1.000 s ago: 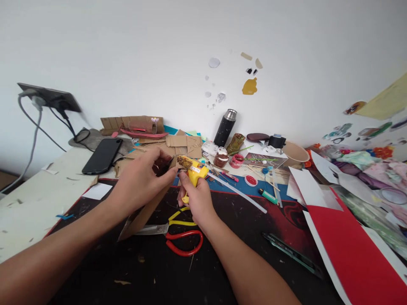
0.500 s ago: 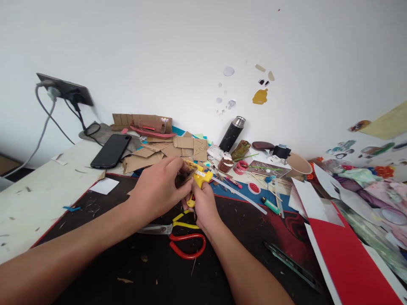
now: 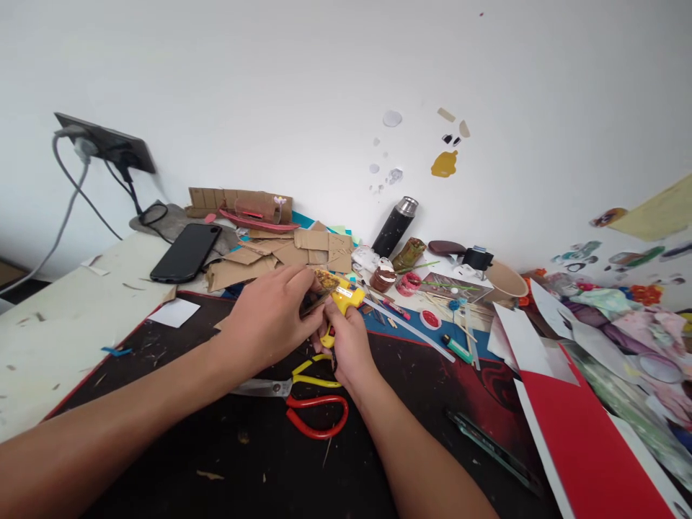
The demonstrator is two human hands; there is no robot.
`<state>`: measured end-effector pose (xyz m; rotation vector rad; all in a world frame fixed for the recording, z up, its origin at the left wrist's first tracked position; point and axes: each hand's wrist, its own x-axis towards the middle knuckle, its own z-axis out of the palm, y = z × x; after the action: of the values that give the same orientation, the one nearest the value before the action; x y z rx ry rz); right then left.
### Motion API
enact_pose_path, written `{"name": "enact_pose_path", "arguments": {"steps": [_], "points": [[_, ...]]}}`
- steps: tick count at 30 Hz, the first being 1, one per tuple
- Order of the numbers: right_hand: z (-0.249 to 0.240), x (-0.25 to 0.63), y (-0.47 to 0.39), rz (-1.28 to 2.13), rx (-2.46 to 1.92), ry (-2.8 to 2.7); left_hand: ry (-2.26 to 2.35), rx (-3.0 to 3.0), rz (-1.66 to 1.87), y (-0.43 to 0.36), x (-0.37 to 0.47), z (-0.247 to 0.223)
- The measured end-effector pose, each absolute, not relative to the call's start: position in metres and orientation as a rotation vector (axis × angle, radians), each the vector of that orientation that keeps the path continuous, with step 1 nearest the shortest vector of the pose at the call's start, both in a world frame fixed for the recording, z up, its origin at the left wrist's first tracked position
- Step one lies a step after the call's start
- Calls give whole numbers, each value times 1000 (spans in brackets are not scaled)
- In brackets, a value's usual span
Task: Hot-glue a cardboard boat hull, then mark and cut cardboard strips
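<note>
Half-closed, the left hand (image 3: pixel 270 310) is now mostly hiding the cardboard (image 3: pixel 318 298) it's pinching — the right hand (image 3: pixel 351 339) is gripping the gun (image 3: pixel 346 293), short of the worktop's (image 3: pixel 48 346) back edge — work seemingly centring there

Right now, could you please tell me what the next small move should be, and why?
I would perhaps ease the yellow glue gun slightly away from the left hand: the right hand grips it, its front end lies close beside the left one, and its tip is hidden.
</note>
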<state>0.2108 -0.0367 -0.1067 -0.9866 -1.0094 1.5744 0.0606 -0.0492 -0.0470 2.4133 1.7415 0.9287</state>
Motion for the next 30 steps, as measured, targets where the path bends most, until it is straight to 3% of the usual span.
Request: {"name": "enact_pose_path", "arguments": {"steps": [18, 30], "points": [[-96, 220, -29, 1589, -938, -853, 1539, 2235, 1053, -43, 55, -53], [-90, 223, -29, 1600, -954, -824, 1078, 927, 1172, -29, 21, -18]]}}
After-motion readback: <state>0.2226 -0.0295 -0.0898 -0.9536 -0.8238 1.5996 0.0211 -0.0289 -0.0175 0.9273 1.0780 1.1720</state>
